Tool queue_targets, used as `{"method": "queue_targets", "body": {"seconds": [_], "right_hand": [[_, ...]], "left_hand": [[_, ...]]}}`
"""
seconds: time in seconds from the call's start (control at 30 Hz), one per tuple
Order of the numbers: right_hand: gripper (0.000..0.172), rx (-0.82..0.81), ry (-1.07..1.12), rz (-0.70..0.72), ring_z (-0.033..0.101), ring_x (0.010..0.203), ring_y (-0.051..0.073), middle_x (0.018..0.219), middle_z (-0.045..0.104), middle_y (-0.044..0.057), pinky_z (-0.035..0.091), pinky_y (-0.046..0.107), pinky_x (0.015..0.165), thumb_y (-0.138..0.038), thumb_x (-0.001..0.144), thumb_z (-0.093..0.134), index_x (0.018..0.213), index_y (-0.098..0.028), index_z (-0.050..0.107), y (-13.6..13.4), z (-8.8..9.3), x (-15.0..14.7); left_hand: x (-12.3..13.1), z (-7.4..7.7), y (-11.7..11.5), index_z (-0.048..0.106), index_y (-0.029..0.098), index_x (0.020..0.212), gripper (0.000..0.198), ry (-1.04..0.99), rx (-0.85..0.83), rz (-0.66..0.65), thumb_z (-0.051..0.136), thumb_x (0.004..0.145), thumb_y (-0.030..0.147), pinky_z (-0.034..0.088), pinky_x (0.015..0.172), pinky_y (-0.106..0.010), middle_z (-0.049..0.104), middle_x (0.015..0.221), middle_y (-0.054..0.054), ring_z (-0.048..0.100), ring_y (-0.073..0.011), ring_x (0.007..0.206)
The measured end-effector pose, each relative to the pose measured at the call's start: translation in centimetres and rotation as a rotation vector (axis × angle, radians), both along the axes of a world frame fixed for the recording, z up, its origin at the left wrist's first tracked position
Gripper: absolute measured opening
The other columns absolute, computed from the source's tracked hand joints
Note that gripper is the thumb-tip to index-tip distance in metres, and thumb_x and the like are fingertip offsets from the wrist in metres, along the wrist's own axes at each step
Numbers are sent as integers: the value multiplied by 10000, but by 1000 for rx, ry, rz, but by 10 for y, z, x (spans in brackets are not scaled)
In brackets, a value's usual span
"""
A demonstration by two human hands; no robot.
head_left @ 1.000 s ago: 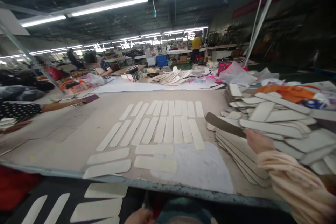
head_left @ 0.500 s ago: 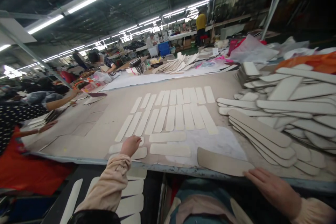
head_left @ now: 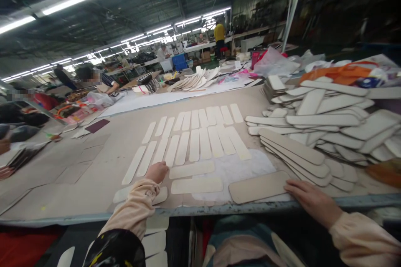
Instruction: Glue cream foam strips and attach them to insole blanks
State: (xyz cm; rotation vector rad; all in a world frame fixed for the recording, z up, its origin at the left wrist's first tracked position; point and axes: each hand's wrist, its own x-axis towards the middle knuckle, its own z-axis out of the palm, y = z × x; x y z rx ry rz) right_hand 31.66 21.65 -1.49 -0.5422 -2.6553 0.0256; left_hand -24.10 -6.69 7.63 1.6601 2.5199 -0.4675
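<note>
My left hand (head_left: 158, 172) is closed in a pinch over the near end of the rows of pale strips; whatever its fingertips hold is hidden. Close to it lie a white strip (head_left: 191, 169) and another white strip (head_left: 196, 185), both sideways. Two rows of thin rounded strips (head_left: 194, 144) spread beyond. My right hand (head_left: 308, 198) grips the right end of a thicker beige strip (head_left: 260, 187), its fingers on the end and the thumb out of sight. That strip lies on the tabletop near the front edge, partly over a whitish patch (head_left: 247, 162).
A heap of thick cream strips (head_left: 332, 121) covers the table's right side, with a fanned stack (head_left: 294, 156) before it. More pale strips (head_left: 155, 242) lie below the table edge (head_left: 200, 210). A co-worker's hand (head_left: 6, 172) shows at far left. Plastic bags (head_left: 275, 60) lie behind.
The beige strip has come from jutting over the front edge to lying on the table, my right hand still at its end. My left hand stays pinched near the rows. The view has turned right.
</note>
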Motion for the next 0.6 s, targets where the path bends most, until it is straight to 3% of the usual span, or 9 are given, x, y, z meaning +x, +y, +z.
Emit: {"method": "queue_targets", "body": {"seconds": [0.17, 0.4, 0.5, 0.6], "right_hand": [[270, -48, 82, -54, 576, 993, 212, 1112, 602, 65, 474, 337, 881, -368, 911, 459, 1052, -245, 655, -6, -1, -7], [242, -62, 97, -88, 577, 986, 202, 1093, 608, 65, 471, 329, 886, -342, 911, 472, 1026, -249, 664, -10, 4, -15], [239, -76, 116, -87, 583, 972, 196, 1070, 615, 72, 484, 318, 866, -330, 911, 469, 1000, -244, 673, -12, 9, -18], [230, -87, 145, -88, 586, 963, 194, 1057, 617, 75, 488, 321, 861, -313, 909, 471, 982, -245, 678, -13, 13, -21]], "left_hand": [[-6, -1, 4, 678, 175, 789, 303, 9, -29, -43, 392, 873, 229, 428, 754, -309, 600, 895, -103, 589, -189, 879], [-3, 1, 10, 647, 150, 792, 279, 50, -6, -54, 389, 860, 231, 427, 728, -293, 600, 908, -105, 602, -182, 837], [-5, 11, 10, 633, 160, 834, 290, 93, 45, -30, 358, 865, 246, 427, 701, -283, 593, 946, -94, 603, -180, 830], [-10, 33, 10, 619, 177, 902, 312, 139, 145, 25, 328, 867, 284, 427, 688, -278, 585, 1012, -79, 603, -176, 828]]}}
